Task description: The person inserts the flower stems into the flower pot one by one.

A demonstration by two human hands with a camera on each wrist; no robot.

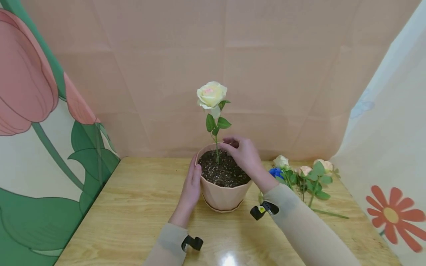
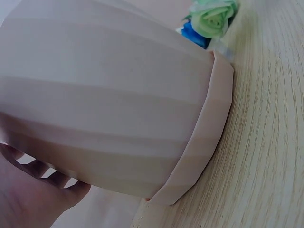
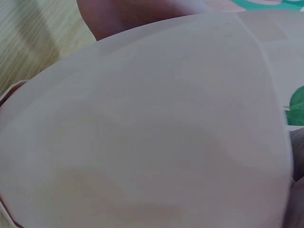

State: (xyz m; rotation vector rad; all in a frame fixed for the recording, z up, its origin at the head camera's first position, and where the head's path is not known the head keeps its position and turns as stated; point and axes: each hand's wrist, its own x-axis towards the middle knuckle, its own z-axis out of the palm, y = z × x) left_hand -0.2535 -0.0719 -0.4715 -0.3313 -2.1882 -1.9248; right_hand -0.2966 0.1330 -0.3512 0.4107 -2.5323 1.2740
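A white rose [image 1: 212,95] with a faint pink centre stands upright on its green stem in the dark soil [image 1: 223,173] of a pale pink flower pot [image 1: 223,195]. My left hand [image 1: 192,181] rests along the pot's left side, with the thumb near the rim. In the left wrist view its fingers [image 2: 59,179] lie against the pot wall. Over the pot's far right rim, my right hand [image 1: 244,153] reaches toward the stem, its thumb and forefinger just right of it and apart from each other. The pot wall [image 3: 156,118] fills most of the right wrist view.
Right of the pot lie several loose flowers on the wooden table [image 1: 143,199]: a blue bloom [image 1: 276,172], a whitish rose [image 1: 281,161] and peach roses [image 1: 305,170] with leafy stems. A pink cloth backdrop [image 1: 166,92] hangs behind the table.
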